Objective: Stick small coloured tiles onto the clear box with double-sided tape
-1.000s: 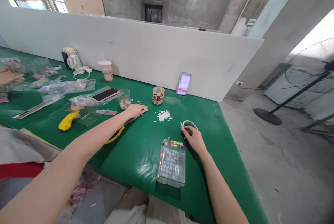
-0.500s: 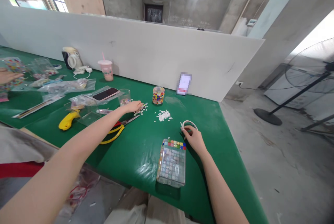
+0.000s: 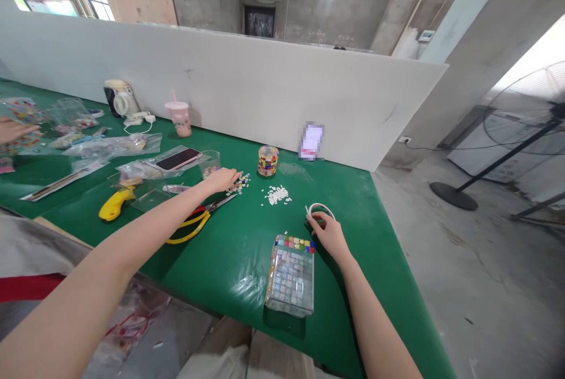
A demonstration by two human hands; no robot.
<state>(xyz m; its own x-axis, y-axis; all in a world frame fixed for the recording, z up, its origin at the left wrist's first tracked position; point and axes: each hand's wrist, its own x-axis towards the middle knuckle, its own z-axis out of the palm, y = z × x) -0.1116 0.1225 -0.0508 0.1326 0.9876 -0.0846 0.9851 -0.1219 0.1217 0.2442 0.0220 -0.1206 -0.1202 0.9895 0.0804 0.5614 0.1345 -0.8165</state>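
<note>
My left hand [image 3: 224,180] is over a small heap of mixed mosaic tiles [image 3: 242,183]; its bent fingers are drawn together at the tiles, and whatever the tips pinch is hidden. A narrow white ring [image 3: 323,208], apparently a roll of tape, is pinched in my right hand [image 3: 327,234], just above the table. Before me lies a clear box [image 3: 291,279] partly covered with pale tiles, with a bright multicoloured band along its far end. Between the hands sits a pile of white tiles [image 3: 278,195]. A round jar [image 3: 268,162] covered in coloured tiles stands behind it.
Yellow-handled scissors [image 3: 194,227] lie under my left forearm. Left of them are a yellow tool [image 3: 116,203], a clear cup [image 3: 209,162], a phone [image 3: 179,159] and plastic bags [image 3: 115,145]. A pink tumbler [image 3: 179,119] stands farther back. Another person's hand [image 3: 15,130] shows at far left.
My left hand has shifted very slightly at the tile heap, its fingers bending a little. My right hand and the white ring stay where they were.
</note>
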